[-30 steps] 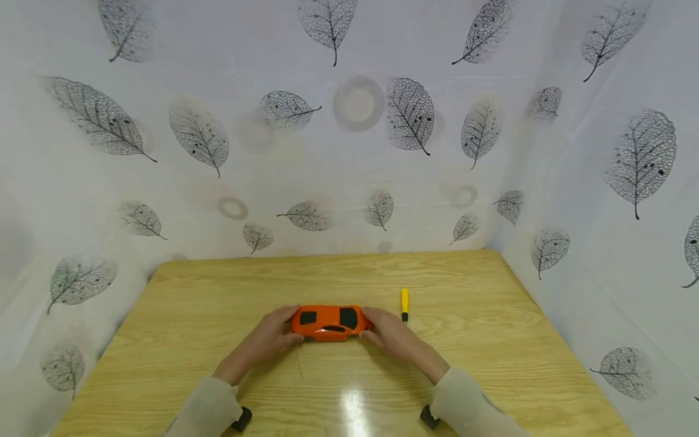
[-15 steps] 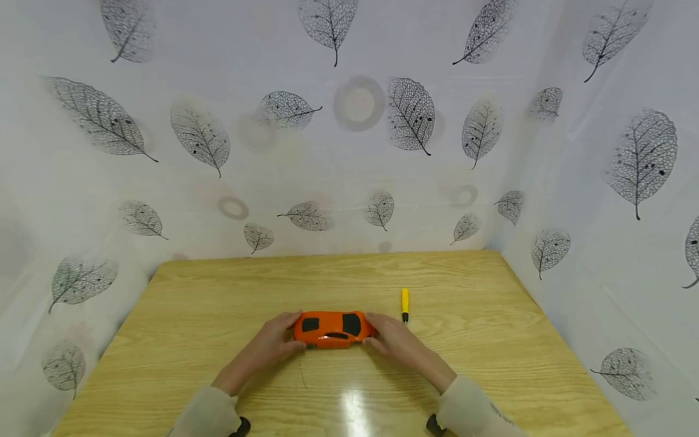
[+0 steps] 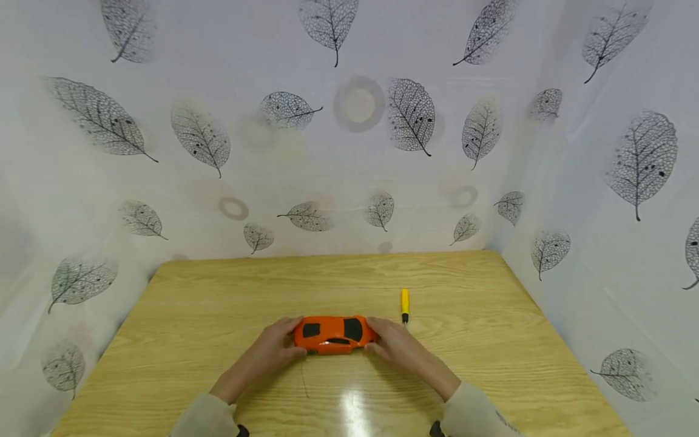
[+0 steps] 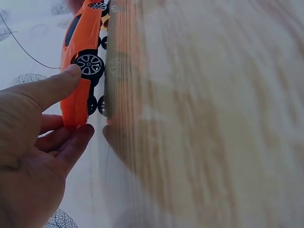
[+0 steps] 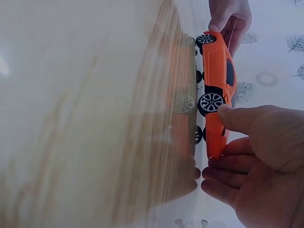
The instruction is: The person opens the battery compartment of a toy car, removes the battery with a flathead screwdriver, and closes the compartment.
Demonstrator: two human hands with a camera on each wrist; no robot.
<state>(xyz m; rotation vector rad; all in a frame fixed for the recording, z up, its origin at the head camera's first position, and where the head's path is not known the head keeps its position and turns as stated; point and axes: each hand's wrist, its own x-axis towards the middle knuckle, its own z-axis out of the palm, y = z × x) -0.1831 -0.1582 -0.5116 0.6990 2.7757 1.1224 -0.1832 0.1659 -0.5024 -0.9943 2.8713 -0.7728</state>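
Observation:
An orange toy car [image 3: 334, 332] with black windows sits between my two hands, roof up, close over the wooden table. My left hand [image 3: 271, 347] grips its left end, thumb near the silver-spoked wheel [image 4: 89, 65] in the left wrist view. At the opposite end, my right hand [image 3: 400, 345] holds the car with thumb on the near side and fingers round the tip. Small black wheels [image 5: 198, 135] show under the body in the right wrist view. A thin wire [image 4: 28, 53] runs out from the car.
A yellow screwdriver [image 3: 405, 302] with a black collar lies beyond my right hand. The wood-grain table [image 3: 218, 291] ends at a white leaf-print curtain [image 3: 349, 164] behind and at both sides.
Both hands have brought the car a little toward me and slightly right, keeping hold of both ends. The screwdriver has stayed in place.

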